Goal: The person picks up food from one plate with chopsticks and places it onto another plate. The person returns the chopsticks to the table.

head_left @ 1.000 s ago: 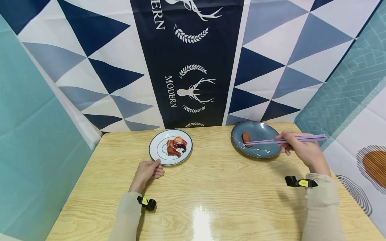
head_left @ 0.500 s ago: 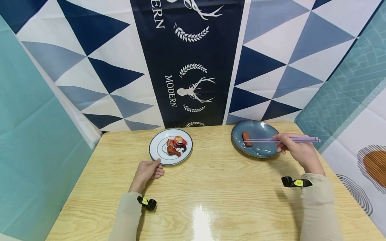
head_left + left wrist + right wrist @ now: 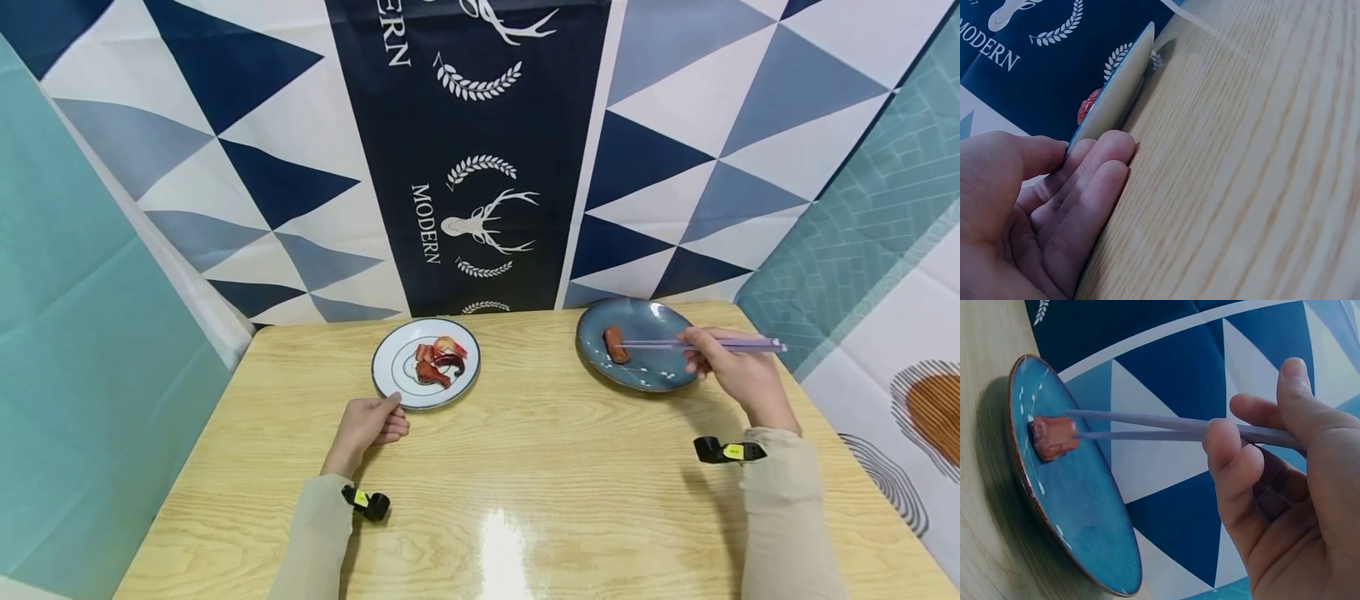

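In the head view, my left hand (image 3: 367, 423) pinches the near-left rim of a white plate (image 3: 387, 364) between thumb and fingers. The left wrist view shows the plate's pale underside (image 3: 1124, 84) tilted above my fingertips. On that plate lie a chicken drumstick (image 3: 431, 374), a dark curled piece (image 3: 452, 362) and other reddish food pieces. At the right, my right hand (image 3: 738, 379) holds a pair of lilac chopsticks (image 3: 1147, 427). Their tips are at a reddish-brown chunk of meat (image 3: 1054, 439), which lies on the left part of a blue plate (image 3: 656, 317).
Both plates stand near the back of a light wooden table (image 3: 525, 450). Behind it hangs a patterned cloth (image 3: 480, 133) with triangles and deer heads. Teal cloth (image 3: 97, 333) closes off the left side; more printed cloth hangs at the right.
My right hand has moved left, carrying the chopstick tips from the chunk's lower edge up onto its middle. The left hand keeps its hold on the white plate's rim.
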Tool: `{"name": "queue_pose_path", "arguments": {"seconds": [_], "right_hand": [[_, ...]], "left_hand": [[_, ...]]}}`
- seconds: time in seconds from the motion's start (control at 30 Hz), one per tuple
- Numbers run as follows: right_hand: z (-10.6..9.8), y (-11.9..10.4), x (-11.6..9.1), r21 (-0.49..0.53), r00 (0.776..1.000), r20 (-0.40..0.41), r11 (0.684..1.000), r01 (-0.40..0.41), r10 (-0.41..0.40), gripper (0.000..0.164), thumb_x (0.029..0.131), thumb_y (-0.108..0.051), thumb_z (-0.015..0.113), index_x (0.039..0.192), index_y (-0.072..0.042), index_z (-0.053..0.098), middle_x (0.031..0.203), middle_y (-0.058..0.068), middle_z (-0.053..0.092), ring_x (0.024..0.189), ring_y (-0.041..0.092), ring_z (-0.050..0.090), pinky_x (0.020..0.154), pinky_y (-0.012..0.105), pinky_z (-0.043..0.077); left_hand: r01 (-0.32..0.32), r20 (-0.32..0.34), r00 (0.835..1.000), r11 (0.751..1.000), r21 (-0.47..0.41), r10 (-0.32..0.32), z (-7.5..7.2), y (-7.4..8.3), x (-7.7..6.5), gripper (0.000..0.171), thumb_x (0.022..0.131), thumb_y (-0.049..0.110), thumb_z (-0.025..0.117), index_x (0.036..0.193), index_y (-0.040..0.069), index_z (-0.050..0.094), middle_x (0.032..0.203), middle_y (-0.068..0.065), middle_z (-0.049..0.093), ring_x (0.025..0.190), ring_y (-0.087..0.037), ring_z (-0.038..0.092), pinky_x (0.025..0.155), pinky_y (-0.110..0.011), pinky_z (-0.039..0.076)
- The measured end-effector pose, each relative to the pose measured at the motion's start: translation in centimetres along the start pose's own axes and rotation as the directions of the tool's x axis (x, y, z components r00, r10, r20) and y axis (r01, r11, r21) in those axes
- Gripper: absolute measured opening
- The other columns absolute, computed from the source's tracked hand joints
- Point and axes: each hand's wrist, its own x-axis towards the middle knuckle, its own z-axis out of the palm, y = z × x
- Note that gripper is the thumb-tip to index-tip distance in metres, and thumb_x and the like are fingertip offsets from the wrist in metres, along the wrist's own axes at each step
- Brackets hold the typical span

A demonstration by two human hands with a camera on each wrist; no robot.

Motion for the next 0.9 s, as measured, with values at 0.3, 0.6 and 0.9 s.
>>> {"name": "queue_pose_path", "arguments": {"seconds": [0.3, 0.6, 0.9], "right_hand": [[0.9, 0.1, 0.4, -0.026, 1.000, -0.003, 1.000, -0.002, 0.002, 0.043, 0.109, -0.033, 0.052, 0.111, 0.006, 0.071, 0.069, -0.006, 0.071, 0.057, 0.012, 0.066, 0.053, 0.022, 0.056], [1.5, 0.0, 0.4, 0.037, 1.000, -0.012, 0.999, -0.028, 0.028, 0.046, 0.108, -0.028, 0.055, 0.113, 0.015, 0.067, 0.071, -0.021, 0.070, 0.062, 0.003, 0.072, 0.058, 0.021, 0.062], [1.8, -1.4, 0.2, 0.074, 0.998, -0.028, 0.996, -0.050, 0.052, 0.043, 0.106, -0.029, 0.059, 0.107, 0.012, 0.070, 0.069, -0.022, 0.072, 0.063, 0.006, 0.074, 0.062, 0.021, 0.063]], "left_hand": [[0.009, -0.001, 1.000, 1.000, 0.006, -0.009, -0.1, 0.0, 0.2, 0.044, 0.105, 0.037, 0.059, 0.094, -0.003, 0.073, 0.075, -0.006, 0.076, 0.064, -0.010, 0.072, 0.064, -0.023, 0.064], [0.010, 0.005, 1.000, 1.000, -0.007, -0.010, -0.1, -0.1, 0.3, 0.043, 0.105, 0.035, 0.059, 0.093, -0.004, 0.073, 0.072, -0.006, 0.076, 0.062, -0.010, 0.072, 0.062, -0.023, 0.064], [0.005, 0.004, 1.000, 1.000, -0.006, -0.005, -0.1, -0.2, 0.4, 0.043, 0.105, 0.036, 0.059, 0.093, -0.004, 0.073, 0.073, -0.006, 0.075, 0.062, -0.010, 0.072, 0.062, -0.023, 0.064]]}}
